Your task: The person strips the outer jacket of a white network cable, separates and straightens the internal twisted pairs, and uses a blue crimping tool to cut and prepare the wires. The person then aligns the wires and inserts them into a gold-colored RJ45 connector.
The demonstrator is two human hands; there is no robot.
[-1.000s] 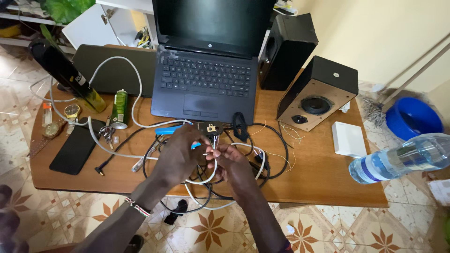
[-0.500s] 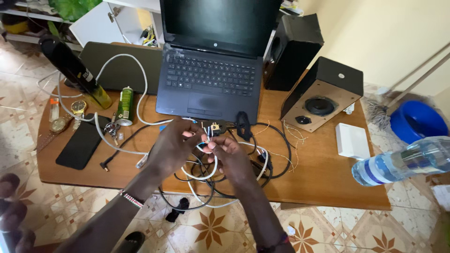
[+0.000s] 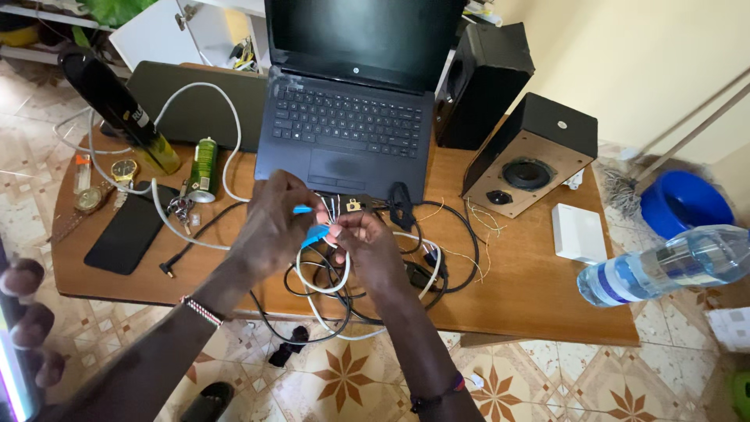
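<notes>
At the left, a small blue clip-like piece (image 3: 314, 234) is being pinched by the left hand (image 3: 269, 227), its fingers closed on the blue plastic above the near middle of the wooden table (image 3: 531, 297). This piece is judged to be light, stiff and smooth, so it is best gripped by its flat sides between fingertip and thumb. Just to its right, thin bare wire ends (image 3: 332, 209) are being held by the right hand (image 3: 373, 248), whose fingers are drawn together around them; whether every strand is being clamped cannot be told. The wires are judged to be soft, springy and easily bent or snapped at the stripped tips, so they are better taken on the insulated part just behind the ends. The strands are being seen as pale and fine, fanning upward between the two hands, which are nearly touching. Under the hands a tangle of white and black cables (image 3: 344, 289) is being left lying loose on the table. Farther off a dark laptop (image 3: 348, 125) is standing open, and to the right a wooden-faced speaker (image 3: 531, 156) is resting tilted
</notes>
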